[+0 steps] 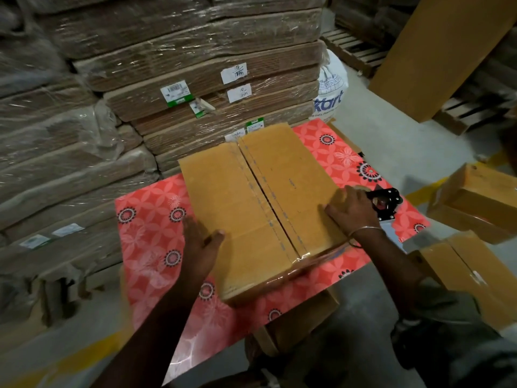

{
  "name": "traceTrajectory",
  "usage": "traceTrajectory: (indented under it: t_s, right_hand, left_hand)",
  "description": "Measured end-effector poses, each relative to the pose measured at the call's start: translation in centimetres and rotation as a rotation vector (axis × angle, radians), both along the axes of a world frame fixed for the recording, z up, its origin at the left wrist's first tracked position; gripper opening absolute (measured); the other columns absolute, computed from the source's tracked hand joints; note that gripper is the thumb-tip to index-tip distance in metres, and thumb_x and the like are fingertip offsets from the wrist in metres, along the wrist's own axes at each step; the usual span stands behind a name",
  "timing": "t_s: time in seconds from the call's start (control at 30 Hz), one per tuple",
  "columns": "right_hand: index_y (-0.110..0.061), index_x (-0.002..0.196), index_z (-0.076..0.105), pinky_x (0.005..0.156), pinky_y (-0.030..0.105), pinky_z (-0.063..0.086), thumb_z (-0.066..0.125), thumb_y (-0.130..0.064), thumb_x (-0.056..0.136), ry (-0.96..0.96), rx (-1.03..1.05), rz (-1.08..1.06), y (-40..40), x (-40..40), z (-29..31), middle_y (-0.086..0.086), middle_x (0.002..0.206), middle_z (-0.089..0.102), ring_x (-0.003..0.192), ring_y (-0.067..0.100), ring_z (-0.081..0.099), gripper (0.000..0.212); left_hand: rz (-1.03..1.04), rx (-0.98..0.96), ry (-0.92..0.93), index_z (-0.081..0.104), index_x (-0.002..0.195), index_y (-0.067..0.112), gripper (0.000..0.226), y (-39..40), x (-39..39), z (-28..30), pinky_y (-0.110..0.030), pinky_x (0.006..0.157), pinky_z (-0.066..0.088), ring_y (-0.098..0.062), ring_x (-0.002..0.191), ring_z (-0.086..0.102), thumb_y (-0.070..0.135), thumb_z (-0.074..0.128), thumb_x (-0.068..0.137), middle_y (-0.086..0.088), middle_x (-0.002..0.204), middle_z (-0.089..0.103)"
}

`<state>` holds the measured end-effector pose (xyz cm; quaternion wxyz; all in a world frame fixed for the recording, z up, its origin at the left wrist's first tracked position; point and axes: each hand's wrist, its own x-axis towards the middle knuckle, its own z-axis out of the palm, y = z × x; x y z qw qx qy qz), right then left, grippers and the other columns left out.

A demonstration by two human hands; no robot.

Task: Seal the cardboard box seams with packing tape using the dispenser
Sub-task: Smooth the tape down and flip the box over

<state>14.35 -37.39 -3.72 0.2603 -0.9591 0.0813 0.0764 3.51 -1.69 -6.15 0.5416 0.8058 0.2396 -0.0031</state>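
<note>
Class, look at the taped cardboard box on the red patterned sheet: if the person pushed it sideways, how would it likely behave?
The cardboard box is wide and low, so it would probably slide rather than tip. The red patterned sheet looks glossy, so sliding may be easy. The left hand lies flat on its top without denting it, suggesting fairly stiff panels; its weight cannot be judged.

I see a cardboard box [260, 208] lying on the worktop [148, 239]. My left hand [200, 245] rests on its left edge, my right hand [352, 211] on its right edge. The tape dispenser [384, 203] sits just right of that hand. Wrapped stacks [181, 79] stand behind; more boxes [472, 200] lie right.
</note>
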Motion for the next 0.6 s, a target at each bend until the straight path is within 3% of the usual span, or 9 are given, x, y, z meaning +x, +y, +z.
traceTrajectory:
  t_s: [0.07,0.13,0.2,0.3,0.4,0.47,0.53,0.6]
  right_hand:
    - [-0.015,0.143,0.035,0.095,0.042,0.045,0.06,-0.073,0.076,0.111,0.078,-0.02,0.8,0.7,0.1,0.02,0.141,0.05,0.125,0.039,0.051,0.092]
    - [-0.013,0.137,0.04,0.089,0.04,0.044,0.061,-0.071,0.077,0.11,0.081,-0.036,1.7,1.1,0.0,0.019,0.137,0.053,0.121,0.037,0.053,0.086]
    - [-0.015,0.121,0.049,0.079,0.036,0.041,0.063,-0.07,0.076,0.065,0.085,-0.038,2.2,1.4,0.1,0.016,0.127,0.058,0.112,0.033,0.057,0.072]
    - [-0.018,0.11,0.05,0.077,0.037,0.043,0.064,-0.071,0.074,0.066,0.108,-0.026,2.8,2.2,-0.2,0.011,0.118,0.059,0.103,0.031,0.058,0.065]
    - [-0.019,0.119,0.047,0.084,0.043,0.049,0.056,-0.083,0.065,0.081,0.075,0.006,3.5,3.0,-0.4,0.012,0.123,0.057,0.106,0.033,0.056,0.084]
    - [-0.017,0.127,0.045,0.087,0.044,0.048,0.057,-0.084,0.065,0.088,0.054,0.049,4.1,3.8,-0.4,0.014,0.127,0.055,0.11,0.035,0.055,0.092]
    - [-0.015,0.138,0.039,0.093,0.045,0.047,0.06,-0.084,0.065,0.118,0.029,0.073,5.0,5.1,0.2,0.017,0.135,0.051,0.119,0.037,0.052,0.102]
    - [-0.015,0.144,0.034,0.099,0.049,0.045,0.055,-0.094,0.053,0.156,-0.005,0.073,6.4,6.4,0.9,0.018,0.141,0.047,0.125,0.039,0.049,0.122]
  left_hand:
    - [0.039,-0.177,0.091,0.013,0.164,0.038,0.116,0.1,0.1,-0.6,-0.05,0.123,0.035,-0.023,0.154,0.035,0.071,0.078,0.074,0.003,0.171,0.026]
    - [0.057,-0.273,0.101,0.019,0.161,0.042,0.129,0.3,0.1,-1.7,-0.052,0.12,0.039,-0.024,0.149,0.043,0.083,0.081,0.055,0.004,0.167,0.036]
    - [0.059,-0.313,0.072,0.021,0.16,0.042,0.121,-0.3,-0.2,-1.5,-0.05,0.119,0.04,-0.02,0.147,0.045,0.073,0.085,0.062,0.006,0.164,0.039]
    - [0.059,-0.346,-0.019,0.033,0.154,0.037,0.087,-1.2,-1.0,-0.2,-0.039,0.109,0.047,-0.011,0.132,0.059,0.032,0.084,0.084,0.01,0.148,0.058]
    - [0.069,-0.387,0.009,0.03,0.156,0.04,0.113,-1.0,-2.1,-0.3,-0.045,0.114,0.046,-0.016,0.139,0.054,0.055,0.094,0.064,0.008,0.154,0.051]
    - [0.061,-0.39,0.032,0.03,0.157,0.035,0.121,-0.7,-2.8,-0.3,-0.043,0.114,0.047,-0.017,0.14,0.053,0.059,0.096,0.058,0.005,0.156,0.05]
    - [0.031,-0.394,0.062,0.038,0.154,0.02,0.107,-0.8,-3.5,0.2,-0.023,0.099,0.055,-0.014,0.13,0.062,0.044,0.094,0.066,0.001,0.144,0.062]
    - [-0.033,-0.424,0.097,0.044,0.15,0.018,0.092,-1.1,-4.1,0.3,-0.017,0.089,0.055,-0.01,0.119,0.068,0.032,0.09,0.071,-0.002,0.135,0.068]
